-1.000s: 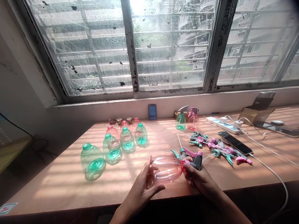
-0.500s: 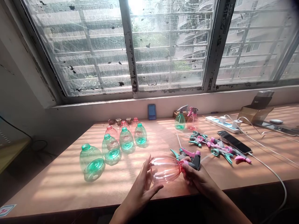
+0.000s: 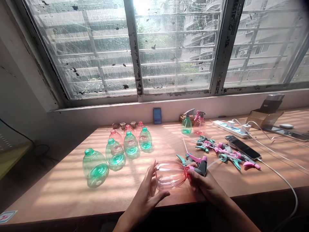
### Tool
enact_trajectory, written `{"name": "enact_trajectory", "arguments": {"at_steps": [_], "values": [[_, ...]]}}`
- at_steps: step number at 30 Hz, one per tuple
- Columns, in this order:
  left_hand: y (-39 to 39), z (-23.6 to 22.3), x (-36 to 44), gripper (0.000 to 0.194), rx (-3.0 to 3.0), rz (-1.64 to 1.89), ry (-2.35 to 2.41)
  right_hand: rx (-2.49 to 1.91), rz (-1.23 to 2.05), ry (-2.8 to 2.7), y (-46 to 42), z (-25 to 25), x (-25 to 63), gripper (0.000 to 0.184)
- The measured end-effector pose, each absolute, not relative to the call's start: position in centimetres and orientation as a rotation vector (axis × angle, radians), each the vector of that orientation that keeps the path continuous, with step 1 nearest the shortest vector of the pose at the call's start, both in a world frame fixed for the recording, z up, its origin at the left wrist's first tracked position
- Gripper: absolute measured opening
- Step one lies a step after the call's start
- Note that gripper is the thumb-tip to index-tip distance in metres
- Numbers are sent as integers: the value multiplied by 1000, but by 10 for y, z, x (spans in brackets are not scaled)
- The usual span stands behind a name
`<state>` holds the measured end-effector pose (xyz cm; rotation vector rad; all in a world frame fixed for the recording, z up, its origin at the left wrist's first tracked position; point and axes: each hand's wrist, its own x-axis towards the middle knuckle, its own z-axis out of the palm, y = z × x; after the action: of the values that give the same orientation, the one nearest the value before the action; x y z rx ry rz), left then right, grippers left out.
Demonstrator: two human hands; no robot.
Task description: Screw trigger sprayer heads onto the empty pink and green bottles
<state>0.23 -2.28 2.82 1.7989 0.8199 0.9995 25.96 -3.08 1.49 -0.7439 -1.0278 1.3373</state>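
Note:
A clear pink bottle (image 3: 170, 175) lies on its side just above the wooden table (image 3: 60, 190), near the front edge. My left hand (image 3: 147, 193) cups its base, fingers curved round it. My right hand (image 3: 205, 185) grips the neck end, closed on a grey and pink spray head (image 3: 201, 167) seated at the bottle's mouth. A loose teal and pink spray head (image 3: 187, 158) lies right behind them.
Several empty green and pink bottles (image 3: 116, 156) stand at the left. Two finished spray bottles (image 3: 193, 124) stand by the sill. A pile of spray heads (image 3: 224, 153), a phone (image 3: 242, 147), a power strip (image 3: 230, 128) and white cables lie at the right.
The pink bottle and both hands have barely shifted; the bottle sits slightly higher and further left than a second ago.

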Motion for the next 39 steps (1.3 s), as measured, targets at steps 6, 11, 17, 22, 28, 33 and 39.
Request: {"name": "enact_trajectory", "arguments": {"at_steps": [6, 11, 17, 22, 28, 33, 39], "values": [[-22, 25, 3, 102, 1782, 1012, 758, -785, 1326, -1054, -31, 15, 260, 34], [-24, 30, 2, 90, 1808, 997, 804, -807, 1339, -1090, -32, 14, 262, 35], [-23, 22, 1, 82, 1868, 1060, 814, -840, 1345, -1044, -32, 14, 263, 38], [-26, 29, 4, 102, 1755, 1064, 759, -843, 1355, -1064, -32, 17, 262, 38], [-26, 31, 1, 87, 1891, 1049, 876, -868, 1354, -1047, -34, 18, 263, 42], [-26, 22, 2, 88, 1833, 1045, 803, -856, 1361, -1048, -34, 15, 264, 40], [-27, 31, 2, 96, 1815, 1032, 816, -838, 1359, -1052, -33, 16, 263, 41]]}}
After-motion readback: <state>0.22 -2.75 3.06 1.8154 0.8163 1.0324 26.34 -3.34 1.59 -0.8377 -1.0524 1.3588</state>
